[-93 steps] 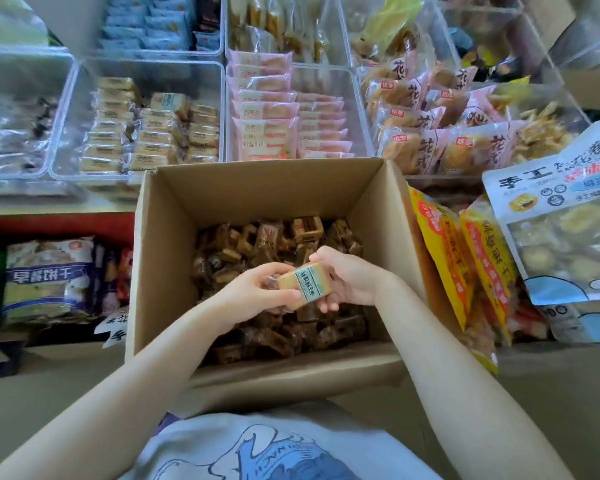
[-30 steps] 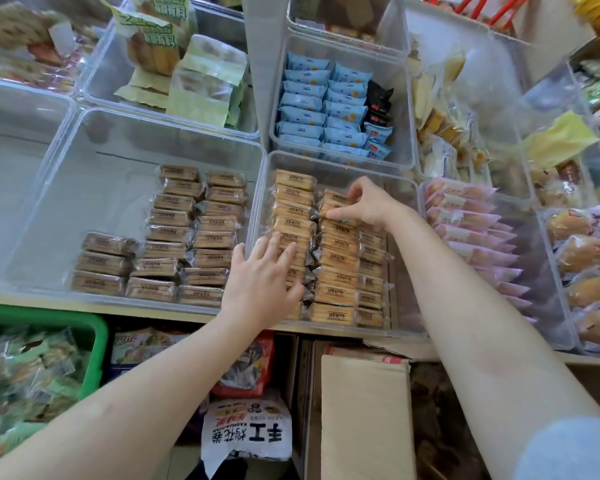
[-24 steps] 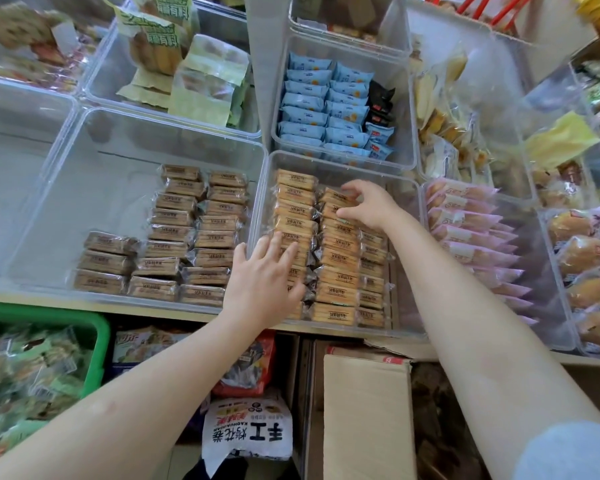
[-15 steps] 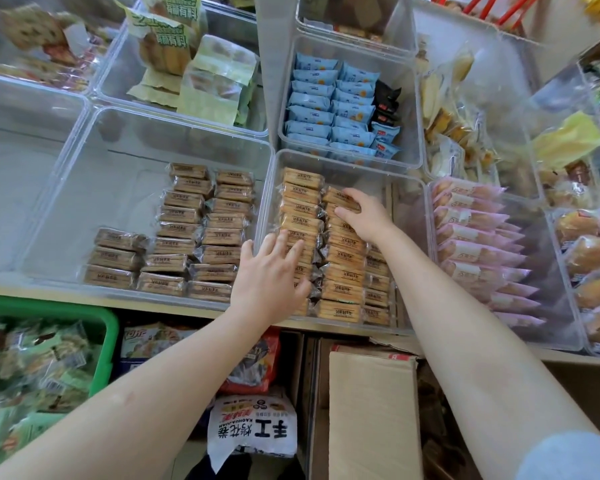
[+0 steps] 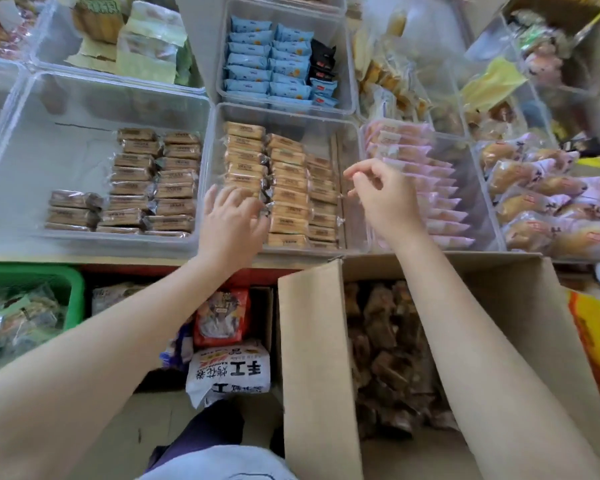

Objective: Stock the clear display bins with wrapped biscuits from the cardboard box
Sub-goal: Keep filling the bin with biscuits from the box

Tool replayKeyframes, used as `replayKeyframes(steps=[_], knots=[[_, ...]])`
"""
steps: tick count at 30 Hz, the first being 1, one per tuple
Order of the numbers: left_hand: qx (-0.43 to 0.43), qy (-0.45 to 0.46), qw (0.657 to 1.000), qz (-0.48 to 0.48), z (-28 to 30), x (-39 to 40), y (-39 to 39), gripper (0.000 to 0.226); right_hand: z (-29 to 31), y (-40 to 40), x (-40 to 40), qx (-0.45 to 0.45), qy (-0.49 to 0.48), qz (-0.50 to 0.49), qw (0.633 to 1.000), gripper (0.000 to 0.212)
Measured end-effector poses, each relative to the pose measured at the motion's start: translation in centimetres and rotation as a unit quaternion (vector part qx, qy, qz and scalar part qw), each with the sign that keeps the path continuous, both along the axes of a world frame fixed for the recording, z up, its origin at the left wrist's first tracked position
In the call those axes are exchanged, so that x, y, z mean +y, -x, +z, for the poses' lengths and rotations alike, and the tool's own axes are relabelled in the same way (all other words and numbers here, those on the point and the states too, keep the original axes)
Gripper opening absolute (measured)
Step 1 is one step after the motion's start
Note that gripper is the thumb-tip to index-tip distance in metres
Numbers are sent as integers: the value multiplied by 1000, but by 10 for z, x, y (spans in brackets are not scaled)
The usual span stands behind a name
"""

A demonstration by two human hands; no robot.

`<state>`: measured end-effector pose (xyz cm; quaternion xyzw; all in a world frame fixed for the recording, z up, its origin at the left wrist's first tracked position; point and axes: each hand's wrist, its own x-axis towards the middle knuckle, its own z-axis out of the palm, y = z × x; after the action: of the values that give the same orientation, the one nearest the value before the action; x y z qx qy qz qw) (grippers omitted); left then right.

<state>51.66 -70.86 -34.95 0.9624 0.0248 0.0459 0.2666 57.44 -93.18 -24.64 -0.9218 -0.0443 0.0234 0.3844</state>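
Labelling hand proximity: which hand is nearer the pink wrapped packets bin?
Right. The right hand hovers at the left edge of the pink packets bin; the left hand rests on the tan biscuits, one bin over.

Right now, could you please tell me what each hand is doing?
Left hand: open, fingers resting on the wrapped biscuits.
Right hand: loosely curled, holding nothing.

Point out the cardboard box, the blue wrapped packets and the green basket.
cardboard box (image 5: 312,341): head view, its left wall.
blue wrapped packets (image 5: 267,60): head view, middle of the stack.
green basket (image 5: 32,273): head view, its top rim.
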Motion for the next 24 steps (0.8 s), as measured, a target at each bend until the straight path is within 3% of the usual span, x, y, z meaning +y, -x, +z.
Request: replayKeyframes(steps=[2, 4, 7, 10, 15, 19, 21, 24], knots=[[-12, 133, 991, -10, 25, -43, 30, 26, 16, 38, -28, -22, -70, -34, 997, 20], [37, 235, 971, -10, 47, -87, 64, 33, 22, 73, -56, -25, -128, -67, 989, 20], [107, 259, 960, 24, 61, -141, 106, 69, 9, 112, -94, 20, -178, -113, 977, 22], [159, 271, 947, 60, 60, -171, 132, 97, -25, 139, -122, 109, -131, -114, 979, 23], [215, 244, 934, 145, 52, -166, 144, 64, -86, 164, -144, 285, -36, 3, 958, 24], [217, 257, 928, 160, 55, -161, 148, 55, -108, 168, -143, 350, 3, 77, 934, 20], [214, 261, 927, 165, 56, -163, 149, 56, -113, 170, -133, 403, 35, 161, 900, 23], [208, 268, 924, 176, 57, -166, 149, 54, -125, 185, -103, 540, 93, 277, 789, 43]])
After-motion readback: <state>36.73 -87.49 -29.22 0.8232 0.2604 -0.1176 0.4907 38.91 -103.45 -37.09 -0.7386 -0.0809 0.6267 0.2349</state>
